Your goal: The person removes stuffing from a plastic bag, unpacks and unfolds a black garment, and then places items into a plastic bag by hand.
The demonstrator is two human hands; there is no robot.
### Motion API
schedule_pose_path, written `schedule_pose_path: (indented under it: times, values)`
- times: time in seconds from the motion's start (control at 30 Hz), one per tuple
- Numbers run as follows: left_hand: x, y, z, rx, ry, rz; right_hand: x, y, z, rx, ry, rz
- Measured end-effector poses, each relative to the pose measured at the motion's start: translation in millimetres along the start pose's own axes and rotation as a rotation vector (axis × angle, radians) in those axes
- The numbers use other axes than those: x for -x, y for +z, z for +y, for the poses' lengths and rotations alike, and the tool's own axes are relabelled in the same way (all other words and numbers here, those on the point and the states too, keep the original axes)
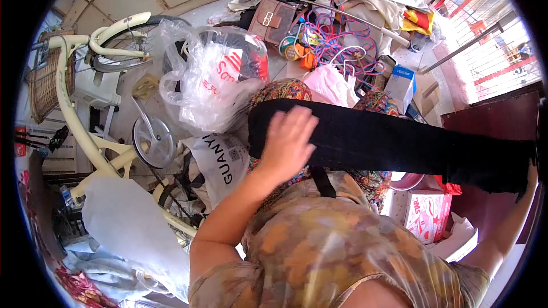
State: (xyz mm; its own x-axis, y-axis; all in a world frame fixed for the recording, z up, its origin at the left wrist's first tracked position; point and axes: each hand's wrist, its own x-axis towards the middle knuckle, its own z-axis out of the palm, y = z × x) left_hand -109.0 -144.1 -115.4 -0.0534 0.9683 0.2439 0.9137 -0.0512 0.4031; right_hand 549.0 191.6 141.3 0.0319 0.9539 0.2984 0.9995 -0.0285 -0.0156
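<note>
A long folded black cloth point(388, 140) stretches across my lap toward the far right. My left hand point(290, 141) lies on top of its left end, palm down, the fingers a little apart and slightly blurred. At the cloth's right end, my right hand point(532, 175) holds the edge; the cloth and the dark rim of the view hide most of its fingers. Patterned fabric point(377, 185) over my legs shows above and below the black cloth.
A cream bicycle point(71, 102) stands at left, beside clear plastic bags point(214, 80) and a white printed bag point(220, 162). Ahead lie a brown bag point(273, 21), tangled cords point(342, 37), a pink bag point(330, 85) and a blue box point(401, 86). A pink-and-white box point(428, 214) sits at lower right.
</note>
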Motion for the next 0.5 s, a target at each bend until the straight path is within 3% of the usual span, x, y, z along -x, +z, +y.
schedule_pose_path:
  times: [0.1,0.13,0.2,0.23,0.3,0.43,0.5]
  values:
    - [24,2,-54,0.078,-0.289,0.281,1,3,1,0.002,0.008,0.012]
    - [36,11,-70,0.160,-0.395,0.262,1,3,1,0.006,0.009,0.014]
    - [45,18,-95,0.667,-0.752,0.016,-1,5,3,0.009,0.002,0.020]
    - [47,19,-99,0.667,-0.755,0.020,-2,7,3,0.010,0.002,0.022]
    - [47,18,-103,1.025,-0.960,-0.176,-3,9,7,0.008,0.002,0.031]
    - [43,23,-100,1.095,-1.095,-0.004,-6,12,14,0.011,-0.010,0.042]
    - [43,32,-109,1.208,-1.380,0.067,-8,12,18,0.005,-0.018,0.045]
